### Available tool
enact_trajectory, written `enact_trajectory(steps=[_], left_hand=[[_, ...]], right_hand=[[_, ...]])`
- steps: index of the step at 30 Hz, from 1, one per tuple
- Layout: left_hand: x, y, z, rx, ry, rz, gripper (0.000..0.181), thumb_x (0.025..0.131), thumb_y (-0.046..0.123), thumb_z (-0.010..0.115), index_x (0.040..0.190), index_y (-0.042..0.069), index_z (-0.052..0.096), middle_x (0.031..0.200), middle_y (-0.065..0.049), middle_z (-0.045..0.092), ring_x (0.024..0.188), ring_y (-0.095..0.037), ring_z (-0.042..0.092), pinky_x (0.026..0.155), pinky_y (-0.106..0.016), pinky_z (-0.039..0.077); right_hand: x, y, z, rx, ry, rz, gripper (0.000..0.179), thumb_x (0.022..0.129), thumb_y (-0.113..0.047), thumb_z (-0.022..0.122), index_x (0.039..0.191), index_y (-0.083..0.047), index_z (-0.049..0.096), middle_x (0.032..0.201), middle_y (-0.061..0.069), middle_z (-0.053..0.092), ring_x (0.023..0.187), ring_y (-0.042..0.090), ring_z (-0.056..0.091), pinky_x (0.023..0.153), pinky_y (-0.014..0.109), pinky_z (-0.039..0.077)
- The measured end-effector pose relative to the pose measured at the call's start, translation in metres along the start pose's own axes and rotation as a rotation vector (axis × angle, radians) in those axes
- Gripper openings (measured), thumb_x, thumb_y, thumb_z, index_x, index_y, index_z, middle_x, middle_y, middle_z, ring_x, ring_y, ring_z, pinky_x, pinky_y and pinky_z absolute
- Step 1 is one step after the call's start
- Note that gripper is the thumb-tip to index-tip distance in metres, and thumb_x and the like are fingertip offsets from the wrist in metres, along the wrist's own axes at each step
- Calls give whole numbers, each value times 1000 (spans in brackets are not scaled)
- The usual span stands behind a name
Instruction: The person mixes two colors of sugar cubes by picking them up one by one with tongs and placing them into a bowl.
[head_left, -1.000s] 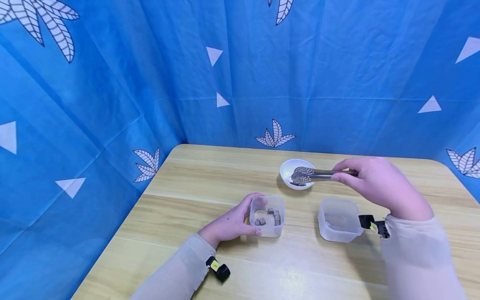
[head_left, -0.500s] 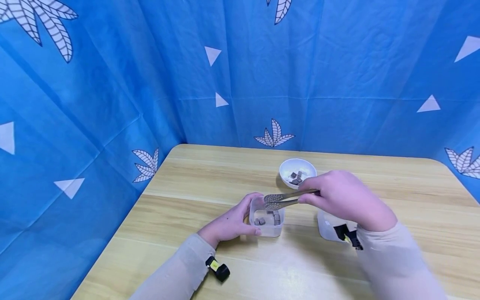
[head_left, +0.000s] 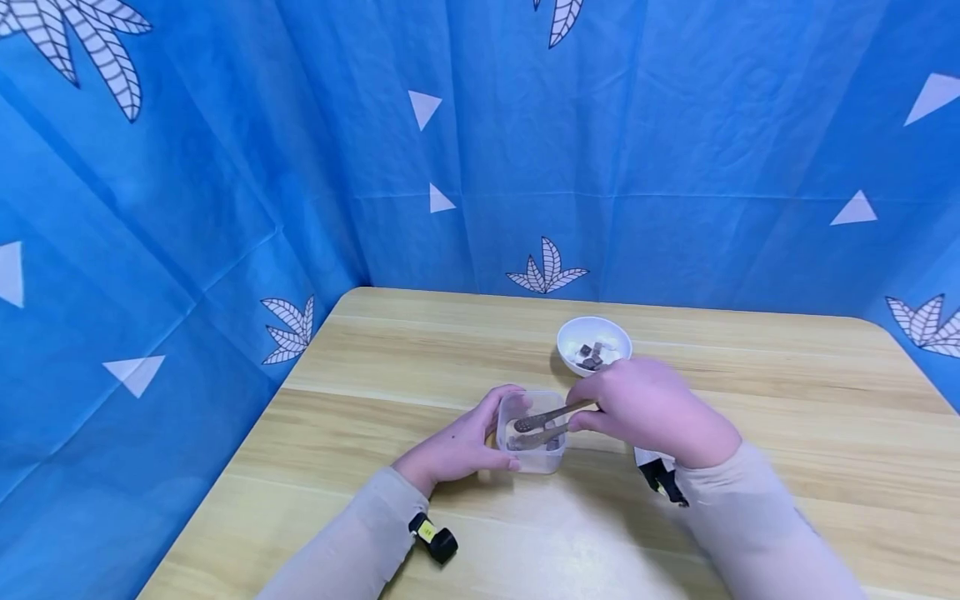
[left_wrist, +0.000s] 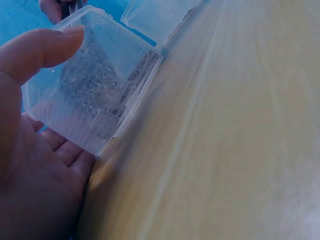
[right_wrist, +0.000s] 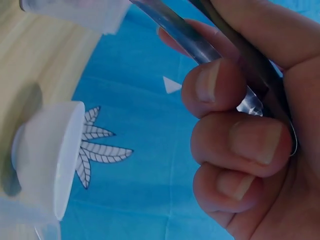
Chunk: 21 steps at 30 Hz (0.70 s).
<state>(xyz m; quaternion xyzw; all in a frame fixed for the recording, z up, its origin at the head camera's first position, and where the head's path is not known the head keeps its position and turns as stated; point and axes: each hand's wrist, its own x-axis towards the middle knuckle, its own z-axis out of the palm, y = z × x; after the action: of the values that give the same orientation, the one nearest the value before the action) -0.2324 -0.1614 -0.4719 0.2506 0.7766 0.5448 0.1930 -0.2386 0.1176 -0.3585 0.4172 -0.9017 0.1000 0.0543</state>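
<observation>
My left hand [head_left: 467,443] grips a clear square plastic box [head_left: 534,464] from its left side, thumb on the near wall and fingers at the far side. The box stands on the table with several small brown cubes [head_left: 553,445] in it, partly covered by the tongs. In my right hand [head_left: 651,410] are metal tongs [head_left: 553,414] with perforated heads, reaching down into the box, their two arms spread apart. The right wrist view shows the fingers curled round the tongs' handles [right_wrist: 172,31]. In the left wrist view, a perforated head shows through the box wall [left_wrist: 135,40].
A white bowl [head_left: 573,330] with several dark brown cubes [head_left: 591,362] stands behind the right hand. Under the right forearm sits a second clear plastic box [head_left: 643,456], mostly hidden. Blue patterned cloth [head_left: 480,150] hangs behind the wooden table [head_left: 420,350].
My right hand has brought the tongs from the white bowl leftward and nearer, down into the left box. The tongs' arms have spread further apart. The left hand keeps its hold.
</observation>
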Motion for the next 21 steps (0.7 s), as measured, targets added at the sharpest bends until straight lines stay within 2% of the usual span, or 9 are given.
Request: enact_trajectory(steps=[7, 12, 17, 21], left_hand=[[1, 1, -2, 29, 9, 1, 94, 81, 22, 83, 155, 28, 26, 154, 10, 41, 143, -9, 35, 120, -40, 23], [2, 3, -2, 40, 3, -8, 96, 81, 24, 84, 157, 26, 25, 155, 10, 39, 144, -11, 34, 121, -42, 21], [2, 3, -2, 27, -6, 23, 96, 81, 23, 83, 157, 23, 24, 156, 7, 39, 143, -12, 36, 121, -43, 21], [1, 0, -1, 12, -14, 52, 92, 82, 21, 82, 155, 22, 25, 154, 4, 42, 142, -13, 38, 120, -42, 23]], right_hand=[[3, -1, 6, 2, 13, -36, 12, 85, -38, 81, 90, -28, 78, 79, -22, 67, 62, -2, 55, 56, 31, 50], [2, 0, 2, 24, 19, -35, 11, 86, -35, 81, 91, -26, 78, 80, -22, 67, 63, -2, 54, 59, 31, 51], [-3, 2, -6, 68, 31, -14, 8, 88, -34, 79, 93, -27, 78, 81, -24, 65, 63, -5, 52, 60, 28, 49], [-7, 5, -13, 68, 58, -27, 10, 89, -35, 78, 96, -27, 78, 84, -23, 67, 63, -4, 51, 59, 28, 49]])
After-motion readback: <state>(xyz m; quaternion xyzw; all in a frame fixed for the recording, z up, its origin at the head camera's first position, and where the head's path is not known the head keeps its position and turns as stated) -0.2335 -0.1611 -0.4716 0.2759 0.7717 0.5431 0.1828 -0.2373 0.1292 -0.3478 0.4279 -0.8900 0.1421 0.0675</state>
